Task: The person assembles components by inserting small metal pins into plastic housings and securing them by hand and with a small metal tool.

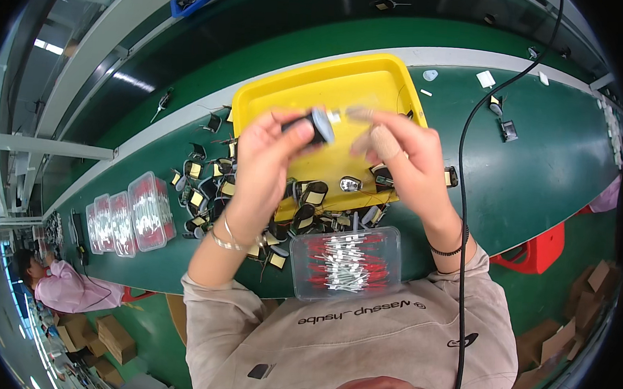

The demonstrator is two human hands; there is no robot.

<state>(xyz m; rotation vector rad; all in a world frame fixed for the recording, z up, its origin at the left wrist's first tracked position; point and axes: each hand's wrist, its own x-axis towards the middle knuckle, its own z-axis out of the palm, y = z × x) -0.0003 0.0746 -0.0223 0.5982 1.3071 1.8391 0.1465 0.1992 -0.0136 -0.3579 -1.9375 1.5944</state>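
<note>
Above the yellow tray (260, 100), my left hand (268, 149) grips a small black and grey device (315, 128) between thumb and fingers. A small pale piece (333, 116) shows at the device's right end. My right hand (403, 147) is close by on the right, its fingertips smeared by motion and pointing at the device. A tan wrap covers one of its fingers, and whether it pinches anything is unclear. Below the hands, a clear plastic box (296, 265) holds many red and white thin wired parts. A small silver-and-black piece (350, 184) lies in the tray.
Many black parts with pale yellow pads (197, 199) are heaped left of and before the tray. Several clear boxes (150, 209) stand further left. A black cable (463, 168) hangs down on the right. A red stool (540, 248) and a person in pink (77, 291) are beyond the table.
</note>
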